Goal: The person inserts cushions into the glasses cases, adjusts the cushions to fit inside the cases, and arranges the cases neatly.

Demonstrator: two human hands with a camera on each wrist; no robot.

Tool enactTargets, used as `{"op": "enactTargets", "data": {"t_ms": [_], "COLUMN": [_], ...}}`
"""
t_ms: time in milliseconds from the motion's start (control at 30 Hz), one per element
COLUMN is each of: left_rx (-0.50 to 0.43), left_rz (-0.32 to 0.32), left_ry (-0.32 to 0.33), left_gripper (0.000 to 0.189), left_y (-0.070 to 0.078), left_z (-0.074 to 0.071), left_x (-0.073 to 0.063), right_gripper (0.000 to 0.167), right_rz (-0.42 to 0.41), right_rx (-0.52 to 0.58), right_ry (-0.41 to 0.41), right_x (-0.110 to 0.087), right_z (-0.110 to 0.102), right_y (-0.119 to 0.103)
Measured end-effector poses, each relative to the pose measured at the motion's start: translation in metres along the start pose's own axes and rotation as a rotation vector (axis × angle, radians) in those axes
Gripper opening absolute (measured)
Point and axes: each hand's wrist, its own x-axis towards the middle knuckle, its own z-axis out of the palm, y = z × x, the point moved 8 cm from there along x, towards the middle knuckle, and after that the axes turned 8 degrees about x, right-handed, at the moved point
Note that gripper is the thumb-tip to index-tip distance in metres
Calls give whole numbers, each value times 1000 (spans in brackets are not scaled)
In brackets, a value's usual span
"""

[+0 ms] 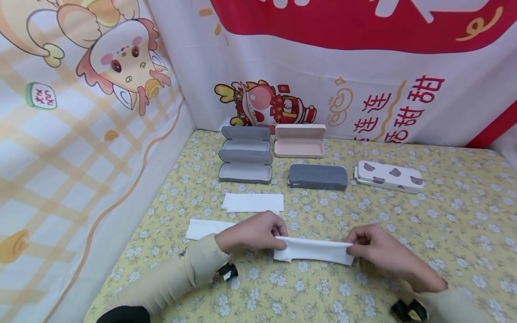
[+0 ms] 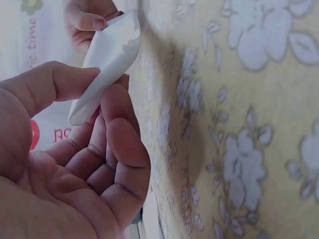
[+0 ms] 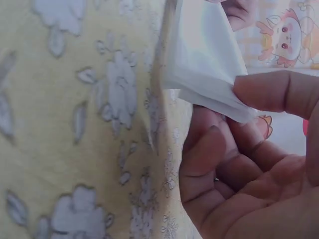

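A folded white cloth (image 1: 315,249) is stretched between the two hands, low over the flowered tablecloth. My left hand (image 1: 258,232) pinches its left end between thumb and fingers. At the opposite end, my right hand (image 1: 375,246) pinches the far corner the same way. Seen from the left wrist, the cloth (image 2: 112,47) shows its folded edge under the thumb. In the right wrist view its layers (image 3: 209,64) lie stacked between thumb and fingers. Another folded white cloth (image 1: 206,229) lies partly behind the left forearm, and one more (image 1: 253,202) lies flat just beyond it.
Two open grey glasses cases (image 1: 245,172) stand one behind the other at the back left, beside an open pink case (image 1: 300,149). A closed grey case (image 1: 317,176) and a white bear-print case (image 1: 389,176) lie to their right. Printed curtains (image 1: 282,58) border the table.
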Motion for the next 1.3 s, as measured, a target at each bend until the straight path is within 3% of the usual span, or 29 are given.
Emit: {"op": "enactTargets", "data": {"t_ms": [200, 467, 700, 1300], "left_rx": [-89, -263, -327, -404], "left_rz": [-30, -112, -157, -180], "left_ry": [45, 84, 121, 292], "left_gripper": [8, 8, 11, 14], "left_y": [-6, -21, -29, -55], "left_z": [-16, -35, -51, -100], "left_x": [1, 1, 0, -8], "right_gripper": [11, 12, 14, 21], "right_rz": [23, -32, -70, -92], "right_rx": [63, 69, 70, 189], "right_ry": [91, 159, 222, 187], "right_x": [7, 20, 32, 82], "right_z": [-11, -16, -21, -17], "right_y": [-9, -30, -42, -65]}}
